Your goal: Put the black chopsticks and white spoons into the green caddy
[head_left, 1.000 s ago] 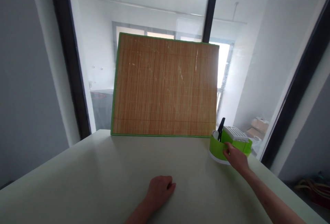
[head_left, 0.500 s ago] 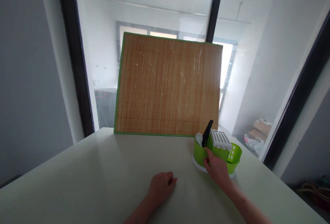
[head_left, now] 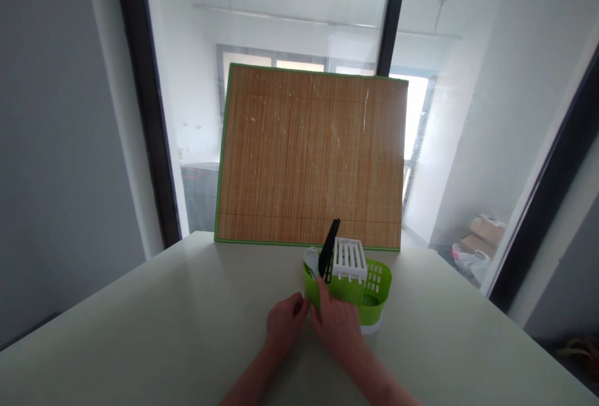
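A bright green utensil holder [head_left: 344,294] with a white base stands on the pale table, holding a white spoon [head_left: 311,259], a black utensil [head_left: 329,247] with a long handle, and a white slotted rack [head_left: 349,259] over its middle. My right hand [head_left: 337,325] grips the holder's front wall, its index finger reaching up to the rim below the spoon. My left hand [head_left: 284,323] is closed, its fingertips against the holder's lower left corner. Whether anything is pinched in those fingers is hidden.
Behind the holder a bamboo mat [head_left: 311,156] with green edging leans upright against the glass. The pale table [head_left: 187,312] spreads to both sides. Beyond the glass at right lie cardboard boxes [head_left: 484,234] and a plastic bag [head_left: 472,262].
The utensil holder has slid left across the table with my right hand on it, and turned a little. My left hand has shifted slightly forward and now meets its left corner.
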`<state>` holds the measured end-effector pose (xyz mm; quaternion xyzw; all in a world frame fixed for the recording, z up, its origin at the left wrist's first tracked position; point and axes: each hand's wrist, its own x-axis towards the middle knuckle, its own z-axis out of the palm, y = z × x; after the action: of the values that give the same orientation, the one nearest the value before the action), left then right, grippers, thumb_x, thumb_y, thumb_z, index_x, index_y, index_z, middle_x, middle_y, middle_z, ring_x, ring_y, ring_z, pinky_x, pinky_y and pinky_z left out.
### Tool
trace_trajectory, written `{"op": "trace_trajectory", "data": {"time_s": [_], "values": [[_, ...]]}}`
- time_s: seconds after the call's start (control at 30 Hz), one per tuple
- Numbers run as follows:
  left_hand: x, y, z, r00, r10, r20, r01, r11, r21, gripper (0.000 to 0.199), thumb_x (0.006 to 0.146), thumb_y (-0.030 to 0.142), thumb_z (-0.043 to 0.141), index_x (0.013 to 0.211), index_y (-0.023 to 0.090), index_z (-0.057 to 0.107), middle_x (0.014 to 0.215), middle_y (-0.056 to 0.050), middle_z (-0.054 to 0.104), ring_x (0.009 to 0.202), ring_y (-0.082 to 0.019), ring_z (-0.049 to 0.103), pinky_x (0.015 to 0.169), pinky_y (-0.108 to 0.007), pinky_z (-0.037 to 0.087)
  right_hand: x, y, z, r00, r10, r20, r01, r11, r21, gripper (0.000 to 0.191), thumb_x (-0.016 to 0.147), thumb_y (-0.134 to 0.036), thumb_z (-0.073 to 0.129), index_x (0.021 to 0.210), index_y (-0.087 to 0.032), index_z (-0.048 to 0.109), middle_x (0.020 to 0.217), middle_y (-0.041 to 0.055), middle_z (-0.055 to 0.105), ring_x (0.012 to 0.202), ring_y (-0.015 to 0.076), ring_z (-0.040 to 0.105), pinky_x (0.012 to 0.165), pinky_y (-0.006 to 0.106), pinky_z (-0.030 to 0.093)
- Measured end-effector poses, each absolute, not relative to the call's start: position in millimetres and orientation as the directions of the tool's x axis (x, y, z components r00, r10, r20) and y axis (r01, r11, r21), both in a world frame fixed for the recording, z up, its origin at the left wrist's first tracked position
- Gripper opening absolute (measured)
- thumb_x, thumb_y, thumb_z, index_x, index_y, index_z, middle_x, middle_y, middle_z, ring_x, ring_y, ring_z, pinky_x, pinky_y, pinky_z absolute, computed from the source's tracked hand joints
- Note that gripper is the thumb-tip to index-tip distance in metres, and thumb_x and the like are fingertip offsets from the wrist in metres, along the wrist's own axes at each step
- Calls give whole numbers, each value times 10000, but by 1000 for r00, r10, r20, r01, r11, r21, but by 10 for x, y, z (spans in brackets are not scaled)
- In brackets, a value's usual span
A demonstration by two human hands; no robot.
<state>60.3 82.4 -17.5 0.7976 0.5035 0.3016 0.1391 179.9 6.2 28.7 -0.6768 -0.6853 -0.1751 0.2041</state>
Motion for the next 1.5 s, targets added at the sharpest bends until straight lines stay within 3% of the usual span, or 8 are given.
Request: {"op": "trace_trajectory", "data": {"time_s": [0.17, 0.3, 0.43, 0.67, 0.83, 0.97, 1.13, 1.5], "values": [[586, 839, -207, 286, 903, 322, 726, -423, 542, 311, 883, 334, 343, 664, 188, 507, 587, 24, 540, 542, -105, 460, 517, -213, 236, 1660, 69, 255, -15, 847, 531, 996, 60, -69, 580, 888, -285, 435, 1398, -86, 245, 657, 59, 654, 557, 206, 630, 520, 275, 458], [579, 832, -197, 262, 889, 376, 675, -447, 588, 331, 900, 371, 321, 696, 192, 512, 593, 27, 534, 538, -108, 463, 520, -216, 262, 1729, 19, 151, -67, 832, 551, 977, 167, -133, 601, 880, -253, 434, 1413, -115, 191, 826, 86, 675, 664, 214, 643, 579, 292, 469], [572, 796, -137, 193, 878, 439, 541, -468, 699, 271, 898, 398, 340, 881, 204, 528, 711, 29, 580, 574, -104, 506, 564, -213, 340, 1845, -114, -122, -198, 795, 574, 934, 330, -134, 498, 888, -230, 406, 1369, -170, 290, 990, 105, 656, 808, 214, 628, 716, 314, 461], [566, 956, 52, 19, 867, 497, 395, -463, 793, 403, 853, 434, 436, 1176, 194, 451, 999, -40, 580, 666, -111, 528, 651, -244, 449, 1868, -178, -387, -295, 812, 504, 873, 443, -202, 452, 811, -129, 435, 1250, -239, 421, 974, 34, 659, 766, 198, 622, 682, 287, 435], [583, 1199, 496, 80, 855, 513, 552, -467, 691, 478, 828, 495, 466, 1198, 193, 480, 1071, -56, 574, 708, -119, 540, 706, -255, 440, 1870, -113, -384, -289, 810, 511, 857, 457, -239, 394, 802, -122, 435, 1171, -254, 473, 902, 7, 659, 728, 181, 618, 647, 258, 408], [686, 1289, 868, 247, 858, 450, 782, -450, 431, 541, 818, 593, 418, 1210, 231, 508, 1148, -77, 558, 887, -194, 577, 723, -287, 425, 1904, -94, -424, -281, 803, 526, 839, 471, -271, 347, 796, -111, 429, 1101, -255, 513, 908, 3, 660, 736, 172, 617, 658, 249, 400], [901, 1260, 1024, 367, 846, 386, 846, -476, 240, 377, 806, 503, 481, 960, 191, 626, 970, -96, 628, 890, -250, 596, 731, -318, 414, 1901, -87, -431, -276, 817, 506, 839, 462, -287, 273, 793, -95, 434, 981, -246, 562, 849, -2, 652, 735, 167, 611, 656, 243, 381], [931, 1153, 1020, 437, 825, 359, 819, -530, 221, 254, 758, 387, 564, 951, 226, 605, 851, -53, 675, 794, -218, 620, 618, -261, 392, 1866, -97, -362, -241, 822, 516, 869, 420, -263, 157, 816, -122, 469, 860, -244, 558, 782, -26, 620, 699, 152, 581, 610, 233, 332]]}}
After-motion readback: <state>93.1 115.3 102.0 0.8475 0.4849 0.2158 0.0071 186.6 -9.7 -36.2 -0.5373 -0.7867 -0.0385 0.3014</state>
